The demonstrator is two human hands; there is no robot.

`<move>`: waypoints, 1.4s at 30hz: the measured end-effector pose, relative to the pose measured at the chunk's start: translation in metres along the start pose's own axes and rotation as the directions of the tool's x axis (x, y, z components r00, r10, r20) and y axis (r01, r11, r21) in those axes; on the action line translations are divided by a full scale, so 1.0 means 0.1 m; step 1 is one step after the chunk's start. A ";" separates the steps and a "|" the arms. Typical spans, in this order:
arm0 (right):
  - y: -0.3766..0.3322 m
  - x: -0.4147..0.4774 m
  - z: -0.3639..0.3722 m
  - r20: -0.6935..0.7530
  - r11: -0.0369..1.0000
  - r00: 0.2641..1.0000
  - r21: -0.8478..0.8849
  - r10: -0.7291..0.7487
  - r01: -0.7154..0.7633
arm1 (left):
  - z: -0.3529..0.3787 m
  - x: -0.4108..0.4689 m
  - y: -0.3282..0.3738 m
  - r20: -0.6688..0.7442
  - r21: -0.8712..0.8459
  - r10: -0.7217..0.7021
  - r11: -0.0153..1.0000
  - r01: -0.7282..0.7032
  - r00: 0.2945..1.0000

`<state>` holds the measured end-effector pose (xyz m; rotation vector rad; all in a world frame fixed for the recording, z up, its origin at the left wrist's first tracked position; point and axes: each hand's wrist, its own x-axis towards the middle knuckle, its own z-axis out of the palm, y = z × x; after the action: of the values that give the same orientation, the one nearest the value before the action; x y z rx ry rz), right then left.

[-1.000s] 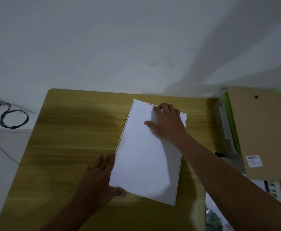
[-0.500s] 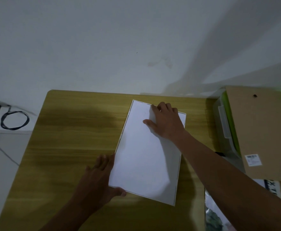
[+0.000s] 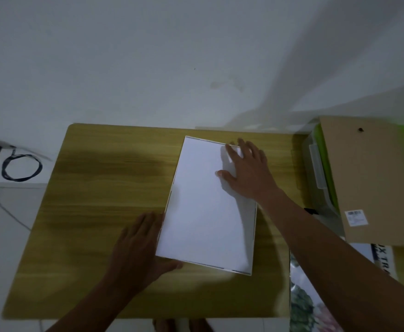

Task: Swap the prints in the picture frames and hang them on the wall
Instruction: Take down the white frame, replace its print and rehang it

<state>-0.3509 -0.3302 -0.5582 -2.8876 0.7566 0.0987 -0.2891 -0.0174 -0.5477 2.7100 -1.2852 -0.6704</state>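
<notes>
Print (image 3: 205, 207) lies white side up on the table's (image 3: 100, 188) 3 o'clock half, right hand (image 3: 246, 173) flat on its 1 o'clock corner, left hand (image 3: 138, 245) open-fingered at 7 o'clock, seemingly squaring it before the cardboard backing (image 3: 373, 178) likely goes on

Wood-grain surface (image 3: 100, 188) w/ rounded corners, against a white wall (image 3: 148, 68). White sheet (image 3: 205, 212) lies flat on it, right of ctr, slightly skewed; left hand (image 3: 136, 243) rests at its near-left corner.

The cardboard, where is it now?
Head view, far right: the cardboard lies over a plastic box, beside the table.
</notes>
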 end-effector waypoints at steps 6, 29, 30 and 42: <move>0.04 -0.18 0.01 0.209 0.991 0.974 0.079 0.089 -0.107 | 0.01 0.02 0.00 -0.012 0.040 0.107 0.993 -0.107 0.994; 0.07 -0.91 -0.80 0.113 0.955 0.987 0.264 0.110 -0.136 | -0.45 -0.11 0.44 -0.209 -0.181 0.152 0.965 -0.191 0.966; 0.17 -0.99 -0.90 0.102 0.953 0.986 0.261 0.133 -0.155 | -0.53 -0.08 0.58 -0.246 -0.173 0.206 0.952 -0.252 0.947; 2.15 -1.73 -1.63 -0.012 0.868 0.889 0.220 0.458 -0.444 | -0.93 0.76 2.92 -0.227 -0.359 0.256 0.875 -0.325 0.940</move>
<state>-0.6030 -0.4592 -0.4082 -2.4690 1.3561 -0.0218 -0.4193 -0.2754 -0.4205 2.1440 -1.3131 -0.5695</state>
